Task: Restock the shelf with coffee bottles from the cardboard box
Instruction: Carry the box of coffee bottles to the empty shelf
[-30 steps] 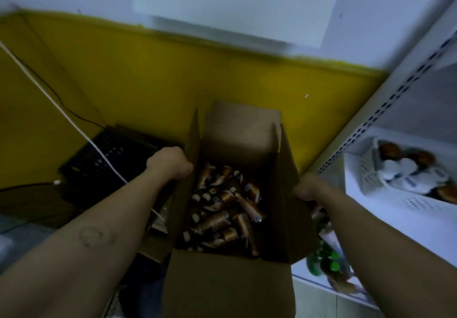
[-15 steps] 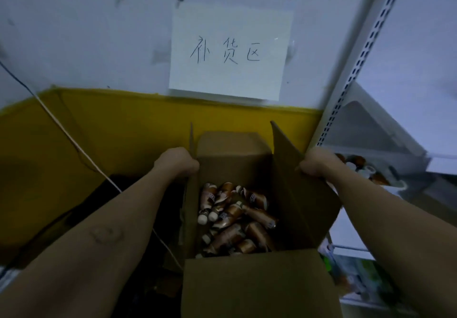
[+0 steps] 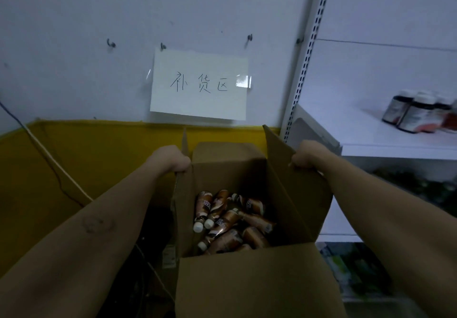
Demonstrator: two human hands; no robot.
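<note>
Gripping the open cardboard box at centre frame, the left hand clamps its left flap and the right hand its right flap. Brown coffee bottles lie jumbled inside, their labels too blurred to read. A paper sign above reads "补货区". Dark bottles stand on the shelf at right, labels illegible.

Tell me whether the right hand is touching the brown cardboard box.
Touching. The head view shows the right hand closed over the top edge of the brown cardboard box's right flap, with no gap between them.
</note>
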